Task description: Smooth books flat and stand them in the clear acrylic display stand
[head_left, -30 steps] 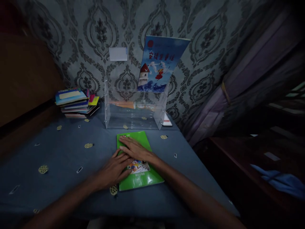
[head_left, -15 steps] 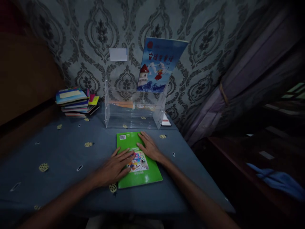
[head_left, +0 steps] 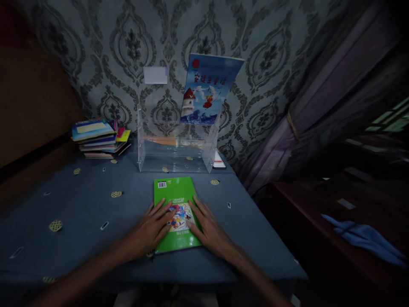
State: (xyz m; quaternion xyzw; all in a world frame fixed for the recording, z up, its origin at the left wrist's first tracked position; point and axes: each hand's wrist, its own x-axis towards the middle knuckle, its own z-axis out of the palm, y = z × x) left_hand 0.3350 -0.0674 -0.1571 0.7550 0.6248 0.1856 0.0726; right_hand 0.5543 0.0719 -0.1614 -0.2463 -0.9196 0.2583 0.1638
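Observation:
A green book point(head_left: 174, 189) lies flat on the patterned blue-grey tablecloth, with a barcode at its far left corner and a colourful picture in the middle. Across its left edge rests my left hand point(head_left: 152, 230), fingers spread and touching the cover. On the opposite edge lies my right hand point(head_left: 211, 226), its fingers apart and flat on the cover. Behind the book stands a clear acrylic rack point(head_left: 175, 164). A blue picture book point(head_left: 209, 91) leans upright in the rack's right part.
At the back left is an uneven stack of books point(head_left: 97, 138). A small white-and-red item point(head_left: 219, 160), partly pixelated, lies right of the rack. A tied curtain point(head_left: 277, 149) hangs on the right, above a dark red surface with a blue cloth point(head_left: 364, 238).
My right hand has slid from the book's far edge nearer to me along its right side. My left hand has shifted slightly left. The green book sits straighter.

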